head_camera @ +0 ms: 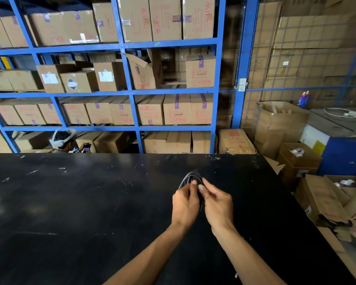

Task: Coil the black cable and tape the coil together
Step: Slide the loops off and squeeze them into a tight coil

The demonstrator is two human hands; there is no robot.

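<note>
A thin black cable (190, 176) is wound into a small coil of several loops, held up above the black table (80, 212). My left hand (185, 202) pinches the coil's near side between thumb and fingers. My right hand (217, 202) grips the same bundle just to the right, thumb tip close to the left thumb. The loops fan out beyond my fingertips; the lower part of the coil is hidden between my hands. No tape shows in either hand.
Blue shelving (123, 46) full of cardboard boxes stands behind the table. Another person (64, 140) sits low beyond the far edge. Open cardboard boxes (300, 159) with rolls of tape sit to the right of the table.
</note>
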